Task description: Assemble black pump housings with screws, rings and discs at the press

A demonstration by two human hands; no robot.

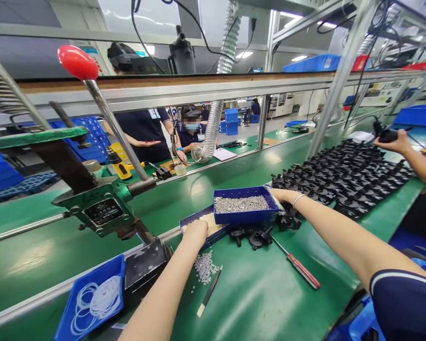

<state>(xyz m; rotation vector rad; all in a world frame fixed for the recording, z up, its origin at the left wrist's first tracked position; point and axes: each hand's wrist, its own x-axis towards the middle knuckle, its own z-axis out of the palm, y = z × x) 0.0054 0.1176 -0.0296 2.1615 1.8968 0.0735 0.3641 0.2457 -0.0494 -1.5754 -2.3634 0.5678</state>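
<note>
My left hand [196, 233] reaches into a lower blue bin [185, 222] of small beige parts. Its fingers curl down among them, and whatever they pinch is hidden. At the right end of an upper blue bin [246, 218] full of metal screws [241, 203], my right hand [283, 195] grips the bin wall. This bin overlaps the lower one. Small rings [205, 267] lie loose in front, beside tweezers [210, 291]. A screwdriver [301, 270] with a red handle points at black plastic housings [257, 238] just under the bins.
A green hand press [104, 210] with a red-knobbed lever [110, 113] stands left. Below it sits a blue tray [88, 308] of white rings. Rows of black housings [344, 175] cover the right bench. A co-worker's hand [397, 142] holds a black part there. Other people sit across the bench.
</note>
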